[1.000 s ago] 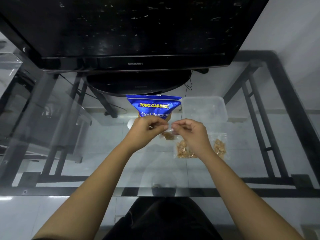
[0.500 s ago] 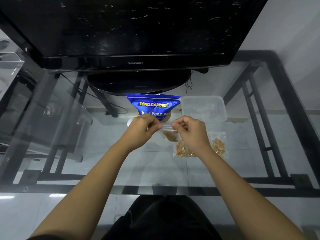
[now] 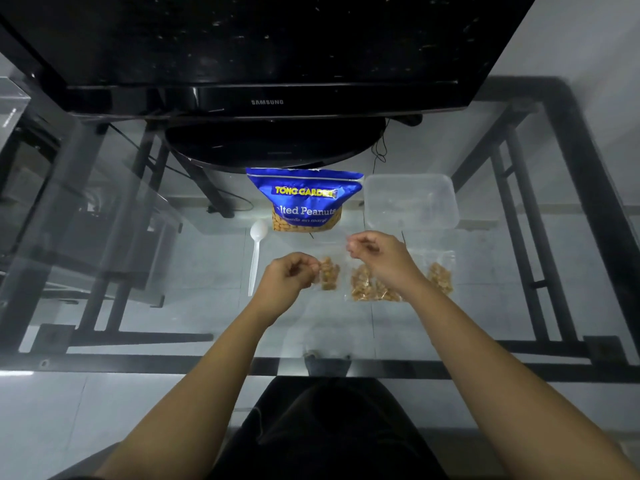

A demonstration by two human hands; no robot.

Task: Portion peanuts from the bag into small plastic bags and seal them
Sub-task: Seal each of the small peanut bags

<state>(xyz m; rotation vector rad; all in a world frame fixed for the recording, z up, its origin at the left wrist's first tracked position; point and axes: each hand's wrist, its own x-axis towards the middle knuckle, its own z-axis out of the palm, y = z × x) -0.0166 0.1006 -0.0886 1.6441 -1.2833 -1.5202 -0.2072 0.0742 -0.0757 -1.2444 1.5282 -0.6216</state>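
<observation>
I see small bag [image 3: 329,274] of peanuts hanging at left hand [image 3: 285,277], whose fingers pinch its left edge. Right hand [image 3: 382,258] up-right of it, fingers [image 3: 353,242] pressed together; can't tell if plastic lies between. Count: three small bags, with inner bag [image 3: 365,289] and outer bag [image 3: 440,278] lying on surface [image 3: 346,323]; one peanut bag [image 3: 304,199], one spoon [image 3: 257,254], one container [image 3: 410,202]. Half second ago hands nearly met; now apart, spoon handle uncovered.

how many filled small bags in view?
3. Held bag pinched by left hand; middle bag on the glass, partly under the right hand; right bag beside it. Clear empties may go unseen.
</observation>
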